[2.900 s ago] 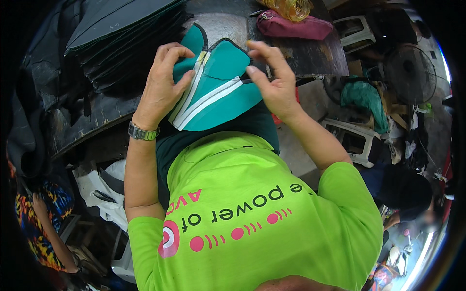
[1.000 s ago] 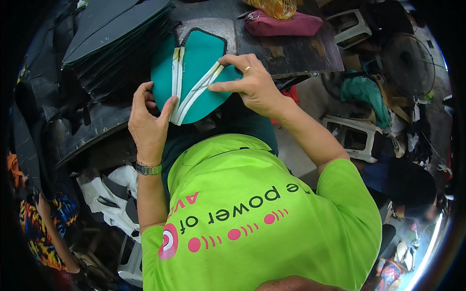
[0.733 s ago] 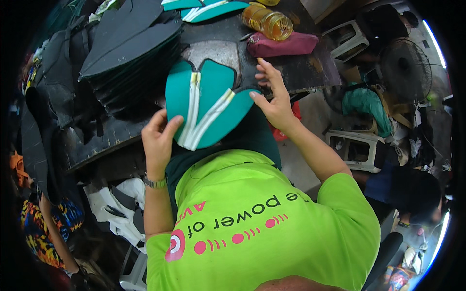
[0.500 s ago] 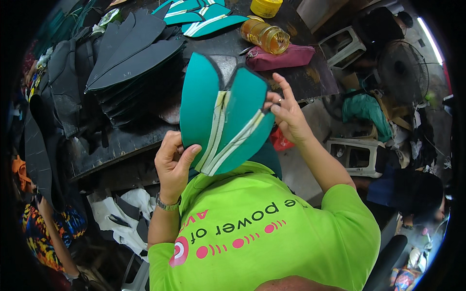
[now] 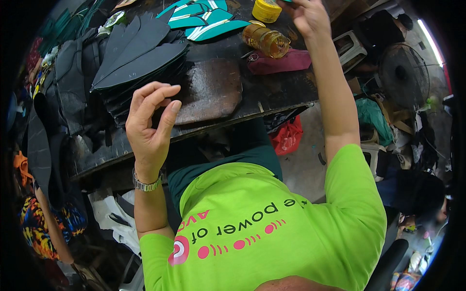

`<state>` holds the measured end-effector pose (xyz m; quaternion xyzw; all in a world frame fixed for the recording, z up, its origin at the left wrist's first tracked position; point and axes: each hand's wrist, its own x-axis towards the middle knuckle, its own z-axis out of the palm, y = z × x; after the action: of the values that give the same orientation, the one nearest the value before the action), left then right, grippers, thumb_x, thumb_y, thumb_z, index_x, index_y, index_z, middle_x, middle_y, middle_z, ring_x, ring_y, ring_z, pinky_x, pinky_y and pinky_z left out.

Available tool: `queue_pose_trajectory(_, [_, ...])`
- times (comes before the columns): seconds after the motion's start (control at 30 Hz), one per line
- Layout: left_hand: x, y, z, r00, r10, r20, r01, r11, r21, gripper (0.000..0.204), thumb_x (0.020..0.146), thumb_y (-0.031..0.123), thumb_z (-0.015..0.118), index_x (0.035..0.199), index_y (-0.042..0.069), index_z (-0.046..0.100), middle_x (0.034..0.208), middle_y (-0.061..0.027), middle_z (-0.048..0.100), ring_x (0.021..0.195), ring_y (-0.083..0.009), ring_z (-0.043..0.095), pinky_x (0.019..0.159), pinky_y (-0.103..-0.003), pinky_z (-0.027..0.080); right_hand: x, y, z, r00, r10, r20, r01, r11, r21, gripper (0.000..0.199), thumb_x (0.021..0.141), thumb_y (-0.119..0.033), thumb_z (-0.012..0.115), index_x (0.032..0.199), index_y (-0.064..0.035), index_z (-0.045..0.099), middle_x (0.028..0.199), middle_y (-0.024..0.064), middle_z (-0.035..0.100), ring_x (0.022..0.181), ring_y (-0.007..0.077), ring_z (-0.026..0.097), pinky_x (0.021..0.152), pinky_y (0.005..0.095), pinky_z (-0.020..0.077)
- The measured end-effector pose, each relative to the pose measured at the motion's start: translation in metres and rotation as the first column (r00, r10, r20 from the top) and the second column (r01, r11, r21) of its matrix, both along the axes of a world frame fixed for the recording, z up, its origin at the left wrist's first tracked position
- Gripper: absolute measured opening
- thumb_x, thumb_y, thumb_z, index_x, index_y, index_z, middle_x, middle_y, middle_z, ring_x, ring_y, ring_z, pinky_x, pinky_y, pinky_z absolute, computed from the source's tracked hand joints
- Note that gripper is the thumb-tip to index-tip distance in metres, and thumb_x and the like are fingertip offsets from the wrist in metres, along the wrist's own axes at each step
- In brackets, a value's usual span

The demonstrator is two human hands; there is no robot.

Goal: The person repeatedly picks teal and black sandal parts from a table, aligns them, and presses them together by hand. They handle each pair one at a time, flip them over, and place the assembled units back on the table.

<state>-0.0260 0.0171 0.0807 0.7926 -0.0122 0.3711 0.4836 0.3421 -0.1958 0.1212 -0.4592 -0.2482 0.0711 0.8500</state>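
Note:
My left hand [image 5: 151,116] hovers beside the front of a stack of dark, curved panels [image 5: 133,63], its fingers bent and the thumb apart, with nothing in it. My right arm stretches to the far edge of the view, where the right hand [image 5: 310,18] pinches a teal panel [image 5: 287,1]; only a sliver of that panel shows. Near this hand is a yellow round tub [image 5: 266,10]. Several teal panels with white strips and black edging [image 5: 213,30] lie overlapped on the far part of the table. A worn brown board [image 5: 211,92] rests at the table's near edge, between my arms.
On the dark table [image 5: 272,94] a glass jar of amber stuff [image 5: 267,41] lies on its side by a maroon pouch [image 5: 279,62]. A red plastic bag [image 5: 287,137] hangs below. To the right are a fan [image 5: 402,72] and stools; another person's arm [image 5: 53,225] is at left.
The teal panel has left my left hand and gone up and away with my right hand, mostly out of view. My left hand has drawn left and opened, and the brown board is uncovered.

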Motion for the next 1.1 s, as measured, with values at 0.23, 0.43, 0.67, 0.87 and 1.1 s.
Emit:
queue_pose_trajectory(0.23, [-0.039, 0.027, -0.003, 0.978, 0.196, -0.070, -0.175, 0.957, 0.230, 0.021, 0.088, -0.007, 0.076, 0.108, 0.001, 0.077, 0.101, -0.0095, 0.071, 0.087, -0.0156, 0.068, 0.077, -0.026, 0.055, 0.098, 0.028, -0.066, 0.783, -0.243, 0.573, 0.597, 0.554, -0.580, 0.103, 0.080, -0.020, 0.087, 0.161, -0.0008, 0.027, 0.138, 0.0255, 0.063, 0.119, 0.0338, 0.065, 0.100, 0.0433, 0.0539])
queue_pose_trajectory(0.43, [-0.063, 0.041, -0.006, 0.941, 0.334, -0.056, -0.297, 0.893, 0.339, 0.022, 0.087, -0.010, 0.076, 0.106, 0.000, 0.077, 0.098, -0.0104, 0.072, 0.086, -0.0165, 0.069, 0.077, -0.027, 0.055, 0.155, 0.027, -0.072, 0.723, -0.097, 0.684, 0.679, 0.282, -0.678, 0.117, 0.071, -0.046, 0.091, 0.160, -0.0015, 0.029, 0.141, 0.0359, 0.055, 0.130, 0.0434, 0.060, 0.105, 0.0455, 0.0512])
queue_pose_trajectory(0.67, [-0.073, 0.052, 0.007, 0.885, 0.466, -0.019, -0.406, 0.789, 0.461, 0.023, 0.085, -0.008, 0.078, 0.106, 0.001, 0.077, 0.104, -0.0112, 0.071, 0.093, -0.0223, 0.069, 0.084, -0.033, 0.055, 0.202, 0.036, -0.096, 0.781, -0.106, 0.615, 0.623, 0.070, -0.779, 0.126, 0.066, -0.054, 0.091, 0.163, -0.0074, 0.024, 0.133, 0.0358, 0.061, 0.121, 0.0456, 0.064, 0.099, 0.0486, 0.0539])
queue_pose_trajectory(0.87, [-0.045, 0.066, 0.025, 0.884, 0.467, -0.013, -0.381, 0.736, 0.559, 0.027, 0.084, -0.004, 0.080, 0.110, 0.001, 0.077, 0.120, -0.0127, 0.068, 0.111, -0.0255, 0.067, 0.096, -0.037, 0.053, 0.210, 0.036, -0.112, 0.781, -0.105, 0.616, 0.623, 0.199, -0.756, 0.119, 0.068, -0.052, 0.087, 0.161, -0.0080, 0.028, 0.117, 0.0292, 0.072, 0.109, 0.0405, 0.071, 0.093, 0.0447, 0.0561])
queue_pose_trajectory(1.1, [0.009, 0.093, 0.038, 0.919, 0.386, -0.085, -0.238, 0.714, 0.659, 0.047, 0.081, 0.017, 0.087, 0.125, 0.009, 0.075, 0.149, -0.0126, 0.058, 0.139, -0.0331, 0.054, 0.114, -0.046, 0.044, 0.196, -0.064, -0.108, 0.789, -0.061, 0.611, 0.613, 0.127, -0.779, 0.120, 0.066, -0.056, 0.085, 0.162, -0.0085, 0.031, 0.153, 0.0275, 0.050, 0.138, 0.0376, 0.055, 0.114, 0.0427, 0.0432])
